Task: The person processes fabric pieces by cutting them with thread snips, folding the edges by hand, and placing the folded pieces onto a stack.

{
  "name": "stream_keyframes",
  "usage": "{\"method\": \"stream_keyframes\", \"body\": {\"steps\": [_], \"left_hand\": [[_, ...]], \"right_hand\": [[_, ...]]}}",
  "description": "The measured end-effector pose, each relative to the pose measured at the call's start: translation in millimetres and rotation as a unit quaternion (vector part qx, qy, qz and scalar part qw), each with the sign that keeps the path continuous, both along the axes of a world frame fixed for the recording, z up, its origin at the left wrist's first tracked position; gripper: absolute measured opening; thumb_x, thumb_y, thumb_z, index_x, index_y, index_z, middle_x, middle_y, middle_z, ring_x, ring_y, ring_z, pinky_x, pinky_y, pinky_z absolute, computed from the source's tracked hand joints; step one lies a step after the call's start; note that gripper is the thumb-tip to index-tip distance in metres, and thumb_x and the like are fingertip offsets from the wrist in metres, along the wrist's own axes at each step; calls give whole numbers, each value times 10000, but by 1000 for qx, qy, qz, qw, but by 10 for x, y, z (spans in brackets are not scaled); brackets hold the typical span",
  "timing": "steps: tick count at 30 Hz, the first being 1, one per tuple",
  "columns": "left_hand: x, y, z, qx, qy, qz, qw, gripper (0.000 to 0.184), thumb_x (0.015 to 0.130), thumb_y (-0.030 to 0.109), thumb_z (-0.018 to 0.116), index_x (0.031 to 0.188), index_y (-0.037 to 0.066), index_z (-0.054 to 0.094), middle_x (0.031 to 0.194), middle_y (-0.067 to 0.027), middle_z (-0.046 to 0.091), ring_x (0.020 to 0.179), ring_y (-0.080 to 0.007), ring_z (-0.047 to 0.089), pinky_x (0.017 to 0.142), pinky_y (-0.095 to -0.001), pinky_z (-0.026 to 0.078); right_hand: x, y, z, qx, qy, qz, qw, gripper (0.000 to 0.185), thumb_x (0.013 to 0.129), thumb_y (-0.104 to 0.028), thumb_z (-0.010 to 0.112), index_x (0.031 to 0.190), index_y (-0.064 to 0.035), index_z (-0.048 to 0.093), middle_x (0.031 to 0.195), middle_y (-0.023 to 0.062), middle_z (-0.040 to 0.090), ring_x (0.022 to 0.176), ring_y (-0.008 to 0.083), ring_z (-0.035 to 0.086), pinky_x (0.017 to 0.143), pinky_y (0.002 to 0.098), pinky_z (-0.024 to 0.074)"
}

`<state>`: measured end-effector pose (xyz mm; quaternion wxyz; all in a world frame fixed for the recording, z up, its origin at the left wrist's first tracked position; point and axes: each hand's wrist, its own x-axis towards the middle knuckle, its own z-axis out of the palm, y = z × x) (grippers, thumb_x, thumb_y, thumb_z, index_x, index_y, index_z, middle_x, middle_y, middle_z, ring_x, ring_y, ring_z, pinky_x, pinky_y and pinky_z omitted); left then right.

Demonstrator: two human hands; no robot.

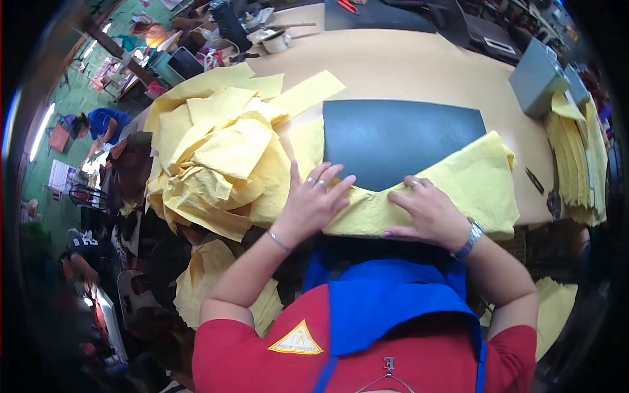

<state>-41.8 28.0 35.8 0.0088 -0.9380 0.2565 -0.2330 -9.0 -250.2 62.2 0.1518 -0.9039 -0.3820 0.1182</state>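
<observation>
A long piece of yellow cloth (464,183) lies folded along the front edge of the table, partly over a dark mat (400,134). My left hand (311,203) rests at the cloth's left end with its fingers spread, close beside a big crumpled heap of yellow cloth (219,154). On the middle of the folded piece lies my right hand (429,213), thumb and fingers apart and pressing on the fabric. The cloth under both palms is hidden.
At the table's (367,65) right edge stand a grey box (538,78), a stack of yellow cloths (573,160) and a small black tool (534,180). A white cup (275,42) and red-handled scissors (348,6) are at the back. A person in blue (108,128) works far left.
</observation>
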Motion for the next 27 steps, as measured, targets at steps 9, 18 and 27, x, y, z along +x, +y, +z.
{"method": "stream_keyframes", "body": {"steps": [9,18,27], "left_hand": [[-654,-240,-160,-179,110,155,965,534,845,504,682,1108,52,576,1084,-142,551,1090,-311,517,994,-481,338],[-531,70,107,-806,169,118,555,379,1005,186,550,1330,-5,514,1052,-195,644,990,-245,626,882,-336,490],[-2516,2401,1506,-710,-308,371,514,441,1030,266,376,1301,-27,563,1290,-196,607,1167,-298,613,1001,-421,508]], "right_hand": [[-208,17,42,105,-13,-28,994,681,823,-522,716,1315,-82,548,1388,289,462,1299,432,455,1010,500,413],[-833,-268,1738,303,592,583,467,356,817,-441,570,849,-91,621,820,65,605,812,277,583,653,464,422],[-665,-214,1878,148,482,679,534,359,732,-437,553,745,-83,608,772,68,577,776,255,552,655,415,401]]}}
